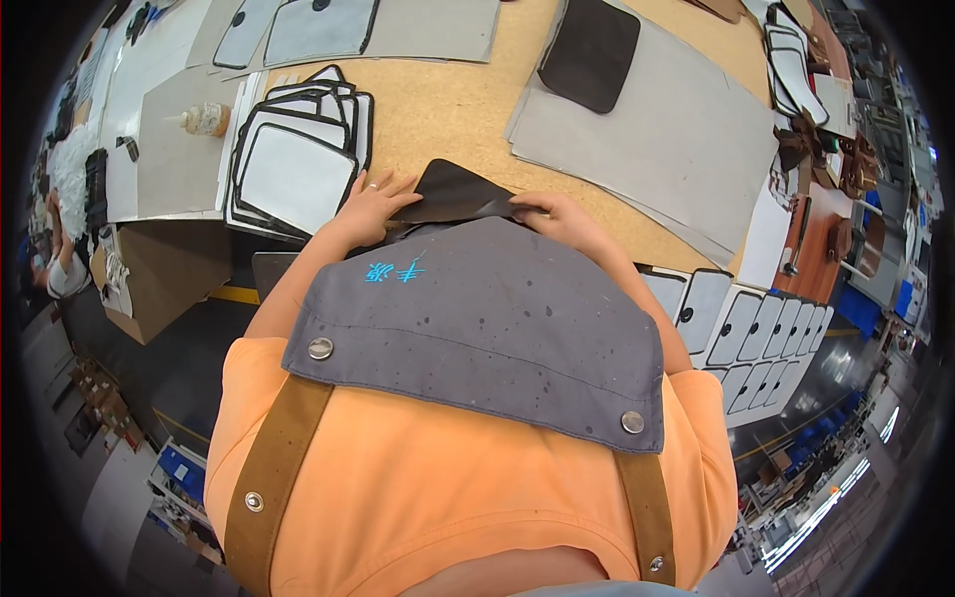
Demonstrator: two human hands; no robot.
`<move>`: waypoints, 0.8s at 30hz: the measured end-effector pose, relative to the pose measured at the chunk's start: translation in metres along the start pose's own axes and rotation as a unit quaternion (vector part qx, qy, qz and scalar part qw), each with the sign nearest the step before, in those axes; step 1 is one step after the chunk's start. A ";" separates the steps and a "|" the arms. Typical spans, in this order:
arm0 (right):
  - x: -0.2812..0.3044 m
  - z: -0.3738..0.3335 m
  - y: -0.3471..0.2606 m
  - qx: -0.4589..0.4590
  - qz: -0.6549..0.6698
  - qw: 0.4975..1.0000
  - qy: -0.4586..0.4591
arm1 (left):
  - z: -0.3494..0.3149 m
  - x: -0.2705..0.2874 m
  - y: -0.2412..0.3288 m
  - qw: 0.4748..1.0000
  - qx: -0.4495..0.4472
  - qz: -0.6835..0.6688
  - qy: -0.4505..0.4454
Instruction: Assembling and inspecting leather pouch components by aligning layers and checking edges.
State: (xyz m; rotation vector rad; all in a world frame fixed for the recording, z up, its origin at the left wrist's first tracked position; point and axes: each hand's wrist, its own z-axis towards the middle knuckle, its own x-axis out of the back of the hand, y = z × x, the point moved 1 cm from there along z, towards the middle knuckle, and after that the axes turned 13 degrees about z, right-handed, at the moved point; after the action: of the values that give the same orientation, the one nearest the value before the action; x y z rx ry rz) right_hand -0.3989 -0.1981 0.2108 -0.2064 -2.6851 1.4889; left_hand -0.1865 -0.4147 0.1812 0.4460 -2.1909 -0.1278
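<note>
A dark brown, leather-like panel with rounded corners lies at the table's near edge, in front of my grey apron. Its near side is partly hidden by the apron, and a glossy strip shows along it. My left hand rests at the panel's left end with its fingers spread, the tips touching the panel. At the right corner, my right hand has its fingers bent and pinched on the panel's edge. Close to my left hand is a pile of white panels with black edging.
A large grey sheet stack carries another dark panel. A glue-like bottle stands at left. More edged panels lie at the back, and rows of them stand right. A cardboard box sits below left.
</note>
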 end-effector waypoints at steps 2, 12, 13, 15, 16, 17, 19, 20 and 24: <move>0.004 0.003 0.006 0.045 0.042 0.997 0.041 | -0.002 0.001 0.003 0.981 -0.013 0.041 0.187; 0.039 0.001 0.002 0.094 0.485 0.851 0.180 | 0.002 0.121 0.044 0.767 -0.019 -0.566 0.302; 0.036 0.000 -0.001 0.097 0.501 0.839 0.187 | 0.000 0.125 0.046 0.771 -0.012 -0.563 0.299; 0.036 -0.004 0.000 0.114 0.499 0.838 0.189 | -0.001 0.130 0.049 0.772 -0.018 -0.560 0.300; 0.036 -0.005 0.000 0.126 0.495 0.839 0.189 | 0.000 0.130 0.048 0.752 -0.019 -0.589 0.294; 0.036 -0.008 -0.001 0.129 0.496 0.837 0.190 | 0.001 0.128 0.048 0.732 -0.020 -0.618 0.287; 0.038 -0.012 -0.004 0.161 0.499 0.825 0.212 | 0.005 0.124 0.046 0.717 -0.033 -0.635 0.286; 0.041 -0.014 -0.004 0.163 0.499 0.824 0.212 | 0.007 0.123 0.045 0.699 -0.045 -0.654 0.285; 0.053 -0.023 -0.001 0.196 0.455 0.841 0.216 | 0.011 0.117 0.046 0.685 -0.078 -0.669 0.278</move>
State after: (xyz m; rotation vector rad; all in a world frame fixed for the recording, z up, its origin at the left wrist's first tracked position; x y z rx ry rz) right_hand -0.4485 -0.1718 0.2238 -1.7223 -1.8793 1.8063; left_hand -0.2727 -0.4151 0.2730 1.6562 -0.8580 -0.8273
